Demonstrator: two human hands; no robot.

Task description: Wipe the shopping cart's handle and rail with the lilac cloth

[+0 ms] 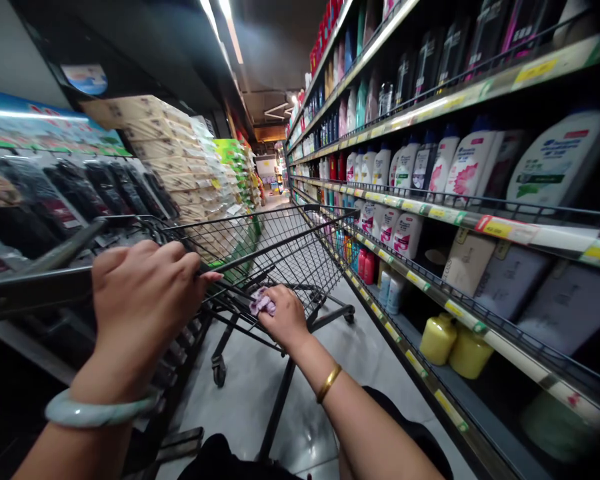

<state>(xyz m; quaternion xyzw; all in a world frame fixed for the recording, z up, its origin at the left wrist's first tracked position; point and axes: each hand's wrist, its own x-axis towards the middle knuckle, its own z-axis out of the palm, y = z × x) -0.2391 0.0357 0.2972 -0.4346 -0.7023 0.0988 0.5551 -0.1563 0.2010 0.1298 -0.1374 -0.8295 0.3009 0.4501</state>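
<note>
A black wire shopping cart stands in front of me, with its basket pointing down the aisle. My left hand, with a pale bangle at the wrist, is wrapped around the cart's handle bar. Lower and to the right, my right hand has its fingers closed on a crumpled lilac cloth. The cloth is against the cart's near wire side; its lower part is hidden by my fingers. A gold bangle circles my right wrist.
Along the right runs a long shelf unit with shampoo bottles, boxes and yellow containers. Stacked cartons and packaged goods hanging in rows line the left. The grey tiled floor continues down the aisle.
</note>
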